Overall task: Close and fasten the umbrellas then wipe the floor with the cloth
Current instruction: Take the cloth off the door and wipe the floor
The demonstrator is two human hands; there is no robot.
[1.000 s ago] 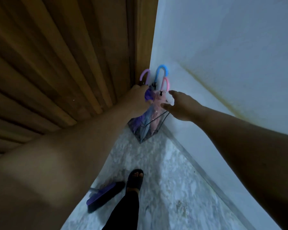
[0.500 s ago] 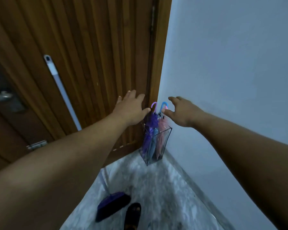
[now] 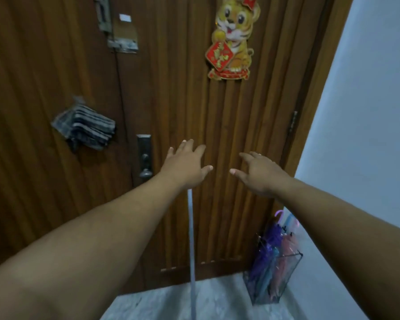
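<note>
Both hands have lifted away from the umbrella stand since half a second ago, and my view has tilted up the door. Going left to right: the striped cloth hangs on the wooden door above and left of the lock plate. My left hand is spread flat with straight fingers, holding nothing, in front of the door panel. A pale broom handle leans below it, running down to the marble floor. My right hand is likewise splayed wide and empty. Low at the right, the umbrellas stand furled in the clear stand by the wall. I judge the umbrella part finished; fetching the cloth for wiping looks like my next step, a reach up and leftward.
</note>
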